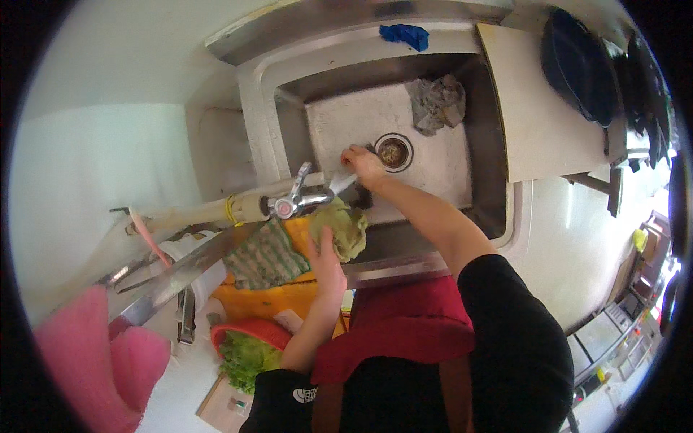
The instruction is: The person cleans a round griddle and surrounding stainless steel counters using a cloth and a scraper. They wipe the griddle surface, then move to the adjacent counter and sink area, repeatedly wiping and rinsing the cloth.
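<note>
My left hand [328,269] grips a crumpled yellow-green bundle [342,230], seemingly cloth, above the sink's near edge. Over the basin [346,116], my right hand [365,165] has its fingers bent beside a stream of water [342,183]. Whether those fingers hold anything is hidden. The water comes from a chrome tap [295,204] on a pale pipe, close to both hands. Just beyond my right hand is the round drain [393,153], with bits of debris in its strainer.
A crumpled translucent plastic bag [437,103] lies in the basin, and a blue cloth [405,36] on the far rim. A board [547,108] adjoins the right side. At left are a green-striped cloth [268,257], a red basket [270,327] of leafy greens [246,357] and pink gloves [81,357].
</note>
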Available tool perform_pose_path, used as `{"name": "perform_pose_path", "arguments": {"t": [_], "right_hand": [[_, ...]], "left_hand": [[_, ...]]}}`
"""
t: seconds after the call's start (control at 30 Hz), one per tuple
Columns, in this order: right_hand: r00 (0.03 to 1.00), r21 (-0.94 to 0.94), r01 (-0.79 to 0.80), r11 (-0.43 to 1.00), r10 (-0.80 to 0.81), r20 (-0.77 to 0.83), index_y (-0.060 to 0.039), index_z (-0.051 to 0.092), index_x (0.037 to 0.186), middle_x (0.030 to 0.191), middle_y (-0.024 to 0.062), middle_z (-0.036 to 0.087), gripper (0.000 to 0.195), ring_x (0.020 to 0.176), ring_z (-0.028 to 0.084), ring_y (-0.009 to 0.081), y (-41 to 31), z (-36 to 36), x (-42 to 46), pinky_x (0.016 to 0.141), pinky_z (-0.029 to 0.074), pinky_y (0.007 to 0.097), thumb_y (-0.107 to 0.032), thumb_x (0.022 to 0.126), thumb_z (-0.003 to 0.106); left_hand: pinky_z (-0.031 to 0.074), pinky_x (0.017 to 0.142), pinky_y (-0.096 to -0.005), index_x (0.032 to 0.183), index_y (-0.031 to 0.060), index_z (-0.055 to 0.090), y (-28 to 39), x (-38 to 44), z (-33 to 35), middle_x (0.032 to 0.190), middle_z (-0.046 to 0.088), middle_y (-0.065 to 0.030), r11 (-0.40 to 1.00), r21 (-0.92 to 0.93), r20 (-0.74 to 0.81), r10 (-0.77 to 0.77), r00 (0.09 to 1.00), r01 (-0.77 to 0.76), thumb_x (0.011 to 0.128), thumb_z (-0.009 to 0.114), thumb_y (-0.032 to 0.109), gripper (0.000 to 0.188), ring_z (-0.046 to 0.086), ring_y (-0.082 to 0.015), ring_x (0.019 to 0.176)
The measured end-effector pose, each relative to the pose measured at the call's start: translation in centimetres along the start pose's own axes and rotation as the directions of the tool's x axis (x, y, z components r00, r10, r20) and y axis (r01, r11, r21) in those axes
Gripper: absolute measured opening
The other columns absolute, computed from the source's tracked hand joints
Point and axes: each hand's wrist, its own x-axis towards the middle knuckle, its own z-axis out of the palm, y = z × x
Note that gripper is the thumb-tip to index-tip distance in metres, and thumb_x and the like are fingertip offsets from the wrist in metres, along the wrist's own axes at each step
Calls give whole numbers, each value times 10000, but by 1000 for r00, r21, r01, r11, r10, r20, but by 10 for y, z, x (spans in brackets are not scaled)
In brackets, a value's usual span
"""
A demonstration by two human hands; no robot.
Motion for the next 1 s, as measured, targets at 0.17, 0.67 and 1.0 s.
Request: {"name": "perform_pose_path", "arguments": {"t": [0.17,0.67,1.0], "right_hand": [[999,80,-49,996,50,-10,-78,559,950,927,119,554,199,860,563,286,3,29,9,768,451,342,-107,754,536],[891,695,-371,616,448,79,-35,516,1077,1000,137,590,296,863,593,239,-61,-27,-38,722,475,348,-200,832,522],[927,-92,-342,935,319,-198,-69,625,784,691,150,624,235,667,617,319,-108,-29,-34,623,499,418,-296,743,579]], "left_hand": [[409,842,-277,1149,10,466,-3,1,-4,1077,540,-66,999,42,157,-19,987,12,805,585,100,375,518,-153,969],[449,860,-358,1116,72,504,-24,112,31,1079,556,-69,913,-131,346,-324,881,387,891,451,268,303,546,-205,974],[448,844,-375,1078,105,538,-60,159,55,1062,571,-53,792,-184,942,-26,334,582,881,419,426,395,548,-219,958]]}}
